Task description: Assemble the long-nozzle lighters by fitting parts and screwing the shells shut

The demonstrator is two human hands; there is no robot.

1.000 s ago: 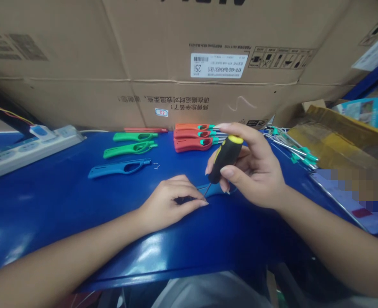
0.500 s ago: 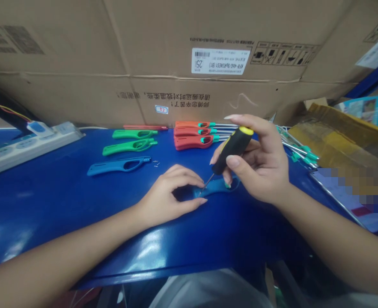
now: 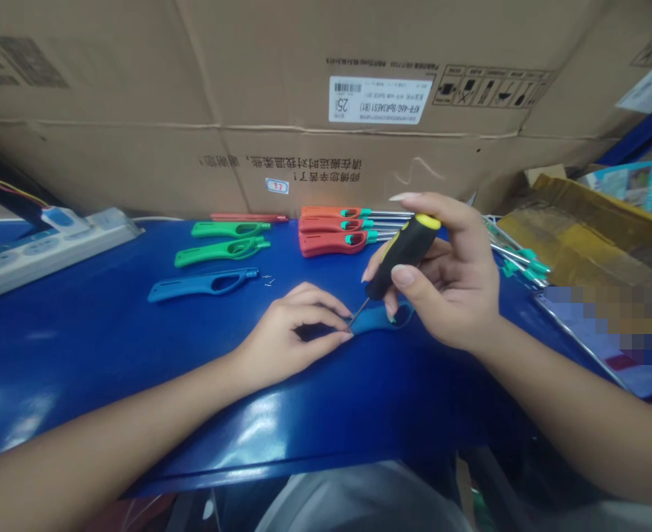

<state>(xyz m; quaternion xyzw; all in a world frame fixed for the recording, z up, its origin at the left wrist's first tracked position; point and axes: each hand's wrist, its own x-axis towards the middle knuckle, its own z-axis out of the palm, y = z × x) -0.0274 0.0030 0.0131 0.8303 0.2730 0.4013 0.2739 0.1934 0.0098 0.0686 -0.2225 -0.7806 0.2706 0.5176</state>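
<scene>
At the near part of the blue tabletop, closing thumb and fingers of the left hand about the left end of a blue casing. Gripping a black-and-yellow screwdriver in the curled right hand, and slanting its shaft down to that end. Probably mid-way through driving a screw there; depth impossible to tell. Beyond, a few loose small screws, seemingly unused, just beside a second blue casing. Farther back, two green casings, without metal rods and so apparently left to finish. To the right of these, three red and orange casings with metal rods, by appearance the most complete. Well to the right, loose rods, presumably for later fitting. Behind everything, printed cardboard.
</scene>
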